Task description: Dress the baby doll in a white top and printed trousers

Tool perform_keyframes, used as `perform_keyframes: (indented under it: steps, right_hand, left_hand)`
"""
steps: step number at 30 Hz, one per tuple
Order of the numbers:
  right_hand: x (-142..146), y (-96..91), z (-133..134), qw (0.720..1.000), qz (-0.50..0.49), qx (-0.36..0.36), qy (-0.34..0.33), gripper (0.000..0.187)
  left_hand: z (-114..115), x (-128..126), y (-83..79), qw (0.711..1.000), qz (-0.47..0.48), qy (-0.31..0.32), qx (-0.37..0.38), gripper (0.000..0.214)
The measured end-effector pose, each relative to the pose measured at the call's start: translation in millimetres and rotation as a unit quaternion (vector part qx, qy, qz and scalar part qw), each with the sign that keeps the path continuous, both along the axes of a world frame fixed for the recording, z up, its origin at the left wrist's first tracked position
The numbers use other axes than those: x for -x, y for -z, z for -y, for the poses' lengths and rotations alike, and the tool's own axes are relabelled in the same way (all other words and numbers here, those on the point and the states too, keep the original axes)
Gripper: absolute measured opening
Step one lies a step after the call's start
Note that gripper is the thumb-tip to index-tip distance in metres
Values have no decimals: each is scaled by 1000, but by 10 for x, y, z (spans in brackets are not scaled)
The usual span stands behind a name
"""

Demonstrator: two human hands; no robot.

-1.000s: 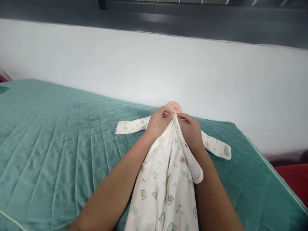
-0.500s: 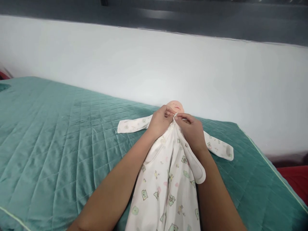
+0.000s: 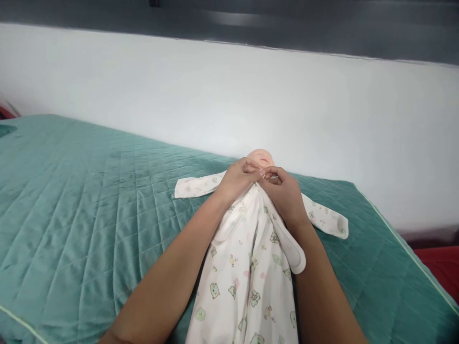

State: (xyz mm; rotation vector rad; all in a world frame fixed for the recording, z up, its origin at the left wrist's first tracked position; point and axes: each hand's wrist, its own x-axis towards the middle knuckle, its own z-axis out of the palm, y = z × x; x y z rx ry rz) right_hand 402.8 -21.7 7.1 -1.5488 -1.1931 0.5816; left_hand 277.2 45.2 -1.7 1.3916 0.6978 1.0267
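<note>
A baby doll [image 3: 260,155] lies on its back, its head toward the wall, dressed in a white baby romper [image 3: 244,286] printed with green bears. At the neckline, just below the doll's head, my left hand [image 3: 243,176] pinches the cloth. My right hand [image 3: 282,188] pinches the same spot from the other side, and the fingertips of both hands meet there. A loose white front flap [image 3: 292,248] with a snap hangs open beside my right forearm. Both sleeves stretch out sideways. What lies between my fingertips is mostly hidden.
Green quilted cover [image 3: 89,205] spreads under the doll, with a pale piped edge at the right. A white wall [image 3: 179,95] rises behind the doll's head, below a dark band. Something red [image 3: 439,265] stands beyond the right edge.
My fingertips have drawn closer together at the neckline and now cover the cloth edge that showed between them. The doll and sleeves lie as before.
</note>
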Motion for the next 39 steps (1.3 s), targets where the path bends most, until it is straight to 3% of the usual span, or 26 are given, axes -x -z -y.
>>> perform_keyframes:
  steps: [5,9,18,26,34,39]
  right_hand:
    - [48,-34,18,1000,10,5,-1,24]
    - [44,-13,4,1000,12,7,-4,26]
    - [-43,81,-67,1000,-1,4,-11,28]
    - [-24,47,-28,1000,-18,7,4,32]
    - [20,33,145,996,-2,-69,49,23]
    - [146,93,374,992,49,-96,58,17]
  left_hand:
    - [37,-30,-16,999,22,-13,36,33]
    - [35,-31,-31,999,-3,-14,39,28]
    - [-46,-46,46,991,-91,-51,-79,8]
    - [6,-31,-20,974,-158,-100,-126,13]
    - [92,17,3,940,-189,-165,-233,12]
    - [281,123,107,931,-175,-158,-280,15]
